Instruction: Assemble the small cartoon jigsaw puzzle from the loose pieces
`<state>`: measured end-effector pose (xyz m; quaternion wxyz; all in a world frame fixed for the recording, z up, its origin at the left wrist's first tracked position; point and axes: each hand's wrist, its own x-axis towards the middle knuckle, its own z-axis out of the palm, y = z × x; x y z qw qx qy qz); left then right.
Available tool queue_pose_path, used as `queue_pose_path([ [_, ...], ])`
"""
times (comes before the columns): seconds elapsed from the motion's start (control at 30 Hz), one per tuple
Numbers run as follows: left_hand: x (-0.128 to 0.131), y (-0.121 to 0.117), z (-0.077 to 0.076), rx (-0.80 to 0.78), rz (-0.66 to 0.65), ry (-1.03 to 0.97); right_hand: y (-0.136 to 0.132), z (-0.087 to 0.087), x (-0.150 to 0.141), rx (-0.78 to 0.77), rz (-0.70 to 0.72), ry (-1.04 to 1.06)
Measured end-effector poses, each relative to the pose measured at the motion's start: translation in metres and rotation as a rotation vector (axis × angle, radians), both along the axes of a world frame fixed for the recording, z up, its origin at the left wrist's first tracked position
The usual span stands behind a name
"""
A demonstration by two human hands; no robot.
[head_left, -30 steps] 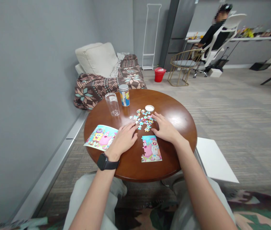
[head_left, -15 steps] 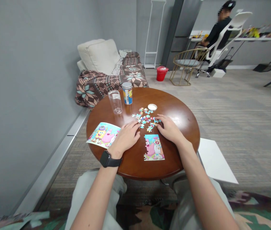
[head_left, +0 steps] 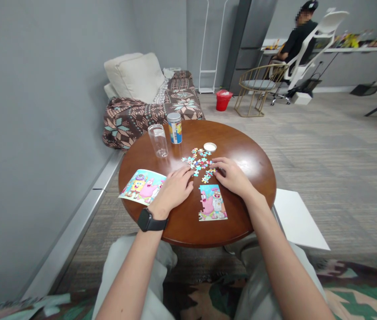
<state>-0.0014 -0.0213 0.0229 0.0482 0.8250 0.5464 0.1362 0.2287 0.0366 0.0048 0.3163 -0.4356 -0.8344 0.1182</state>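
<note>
Fingers (head_left: 184,176) of both hands lie spread and flat, with nothing visibly held. The left hand (head_left: 171,191) rests palm-down on the round wooden counter (head_left: 181,226), its fingertips just beside a cluster of loose jigsaw pieces (head_left: 197,164). The right hand (head_left: 231,178) rests the same way, with its fingertips at the cluster's right edge, touching or almost touching the pieces. A piece tucked beneath either hand would be hidden from this view.

An assembled cartoon jigsaw puzzle (head_left: 212,203) lies just below the right hand, and a printed picture card (head_left: 140,186) lies near the rim, its end meeting the left hand. Beyond the pieces stand a clear plastic cup (head_left: 158,141) and a blue-and-yellow labelled jar (head_left: 174,131), with a small white round lid (head_left: 210,147) lying to the right.

The polished top probably offers little friction, so a hand sliding across it could scatter the pieces, perhaps over the rim and onto the floor. A wrist dragged low could catch the assembled puzzle and shift or break it apart. A careless reach past the pieces could tip the light cup.
</note>
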Motion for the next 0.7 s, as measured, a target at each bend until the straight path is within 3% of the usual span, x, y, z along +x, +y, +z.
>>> queue_pose_path([
  [0.2,-0.0007,0.0000,0.0010,0.007,-0.016,-0.021,-0.0009,0.0000,-0.0031,-0.041,0.021,-0.061],
  [0.4,0.0066,-0.0043,0.0063,-0.039,-0.240,0.013,0.0014,-0.0041,-0.0013,-0.042,-0.011,-0.039],
  [0.7,0.0061,-0.0038,0.0029,-0.037,-0.142,0.002,0.0004,-0.0029,-0.0016,-0.049,-0.006,0.002],
])
